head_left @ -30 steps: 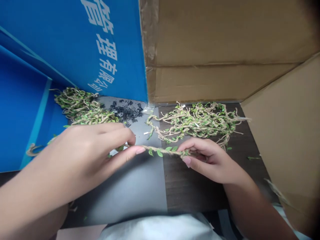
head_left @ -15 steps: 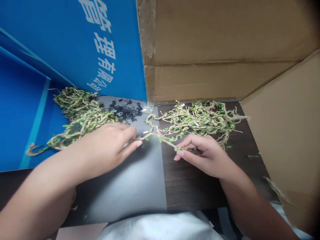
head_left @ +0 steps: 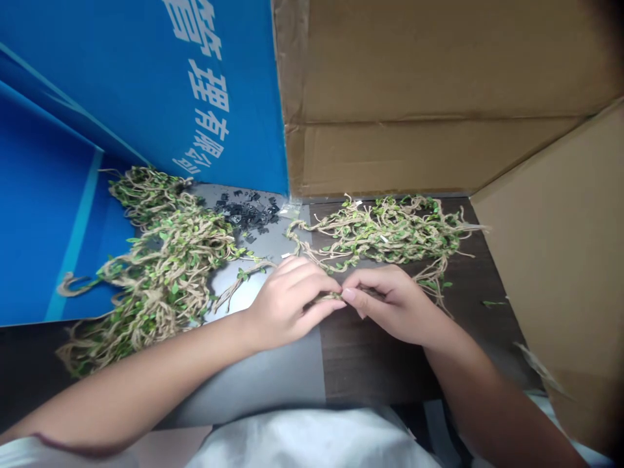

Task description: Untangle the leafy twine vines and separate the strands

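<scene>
Both hands meet over the table and pinch one leafy twine cord (head_left: pixel 329 296), mostly hidden by the fingers. My left hand (head_left: pixel 292 300) is closed on it from the left, palm down. Its thumb and fingertips almost touch those of my right hand (head_left: pixel 390 300), which pinches the cord at its right side. From beneath my left hand a loose leafy twine end (head_left: pixel 241 278) trails left over the grey surface; whether it belongs to the held cord is unclear. Just behind my hands lies a pile of twine cords with green leaves (head_left: pixel 390 231).
A larger heap of leafy twine (head_left: pixel 175 273) lies on the left. Small black plastic pieces (head_left: pixel 248 213) are scattered at the back beside a blue printed panel (head_left: pixel 234 39). Cardboard walls (head_left: pixel 390 156) stand behind and to the right. The tabletop is part grey sheet (head_left: pixel 253 383), part dark wood (head_left: pixel 380 370).
My left hand has moved right along the cord to meet my right hand, uncovering more of the left heap. My right hand has stayed nearly in place.
</scene>
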The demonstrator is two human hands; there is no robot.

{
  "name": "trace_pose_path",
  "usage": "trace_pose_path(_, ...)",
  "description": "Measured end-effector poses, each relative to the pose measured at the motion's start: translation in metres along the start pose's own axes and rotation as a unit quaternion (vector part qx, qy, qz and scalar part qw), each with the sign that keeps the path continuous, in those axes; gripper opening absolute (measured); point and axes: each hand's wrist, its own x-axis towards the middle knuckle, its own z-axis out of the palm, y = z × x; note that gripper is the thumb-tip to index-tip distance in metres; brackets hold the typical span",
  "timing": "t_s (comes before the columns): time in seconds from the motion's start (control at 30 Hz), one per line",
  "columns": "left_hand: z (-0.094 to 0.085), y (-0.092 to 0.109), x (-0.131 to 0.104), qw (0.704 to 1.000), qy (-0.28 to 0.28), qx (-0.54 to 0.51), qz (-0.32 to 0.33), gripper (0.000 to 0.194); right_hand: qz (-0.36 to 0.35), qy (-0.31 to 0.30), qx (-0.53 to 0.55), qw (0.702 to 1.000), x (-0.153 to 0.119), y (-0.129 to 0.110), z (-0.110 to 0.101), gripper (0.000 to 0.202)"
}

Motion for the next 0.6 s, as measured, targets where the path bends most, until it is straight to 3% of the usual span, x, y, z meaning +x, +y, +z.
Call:
trace_pose_path(0.17,0.006,-0.011,-0.004,0.998,0.041,-0.045,-0.008,0.015,0.002,-0.001,-0.006,1.0,-0.002,-0.001,0.001,0.017)
trace_pose_path(0.33,0.008,-0.017,-0.009,0.997,0.035,-0.065,-0.02,0.005,-0.035,0.02,-0.07,0.997,-0.003,0.002,0.004,0.0)
trace_pose_path(0.47,0.009,-0.019,-0.01,0.997,0.039,-0.06,-0.039,0.01,-0.111,0.044,-0.172,0.978,-0.003,0.008,0.006,0.013)
trace_pose_path(0.6,0.01,-0.019,-0.009,0.997,0.03,-0.047,-0.052,0.015,-0.157,0.059,-0.265,0.95,-0.002,0.014,0.006,0.012)
